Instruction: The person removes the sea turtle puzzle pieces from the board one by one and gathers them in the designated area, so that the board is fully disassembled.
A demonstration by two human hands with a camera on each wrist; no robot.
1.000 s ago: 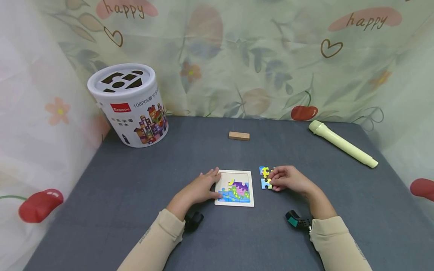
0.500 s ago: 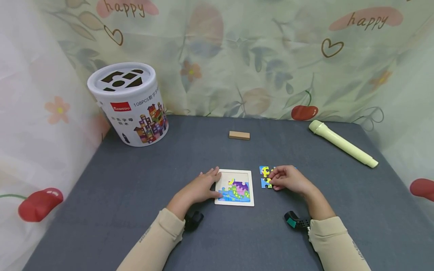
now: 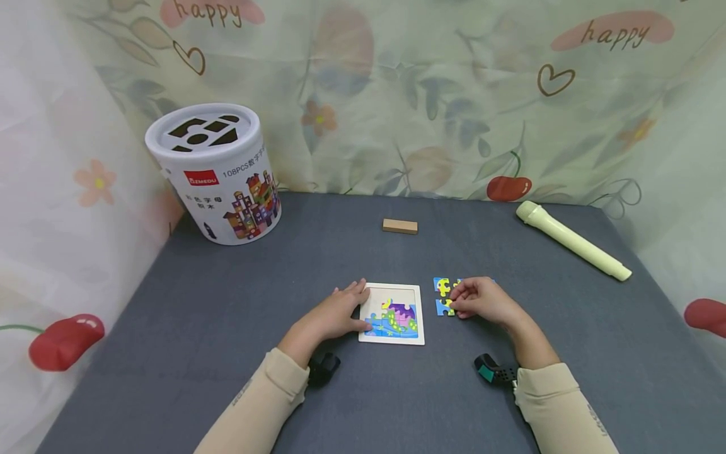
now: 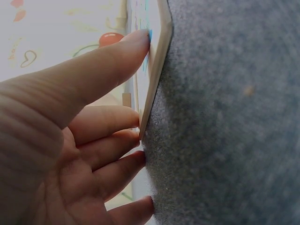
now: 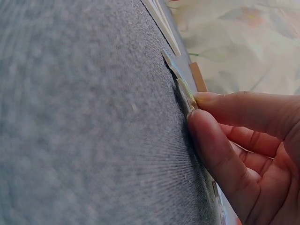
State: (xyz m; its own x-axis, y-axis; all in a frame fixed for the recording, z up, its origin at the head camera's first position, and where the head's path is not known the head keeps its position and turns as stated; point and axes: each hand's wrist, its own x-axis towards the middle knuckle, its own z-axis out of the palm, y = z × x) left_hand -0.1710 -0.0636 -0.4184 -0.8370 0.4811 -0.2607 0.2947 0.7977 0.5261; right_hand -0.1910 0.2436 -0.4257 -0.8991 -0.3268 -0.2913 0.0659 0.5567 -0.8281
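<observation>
A square puzzle tray (image 3: 374, 296) with a pale wooden rim lies mid-table, its lower part filled with blue, green, pink and purple pieces. My left hand (image 3: 339, 313) rests on its left side, thumb on the lower left corner area and loose fingers along the upper left edge. To the right of the tray, my right hand (image 3: 482, 299) pinches a blue and yellow puzzle piece (image 3: 445, 308) between thumb and index finger. In the right wrist view the puzzle piece (image 5: 174, 69) tilts slightly off the cloth. Another puzzle piece (image 3: 441, 286) lies just behind it; my right hand partly hides more pieces.
A wooden block (image 3: 400, 226) lies behind the tray. At the back left stands a large white block bucket (image 3: 227, 183). A pale yellow microphone-shaped stick (image 3: 573, 239) lies at the right. Patterned cloth (image 3: 363, 94) hangs along the table's back edge.
</observation>
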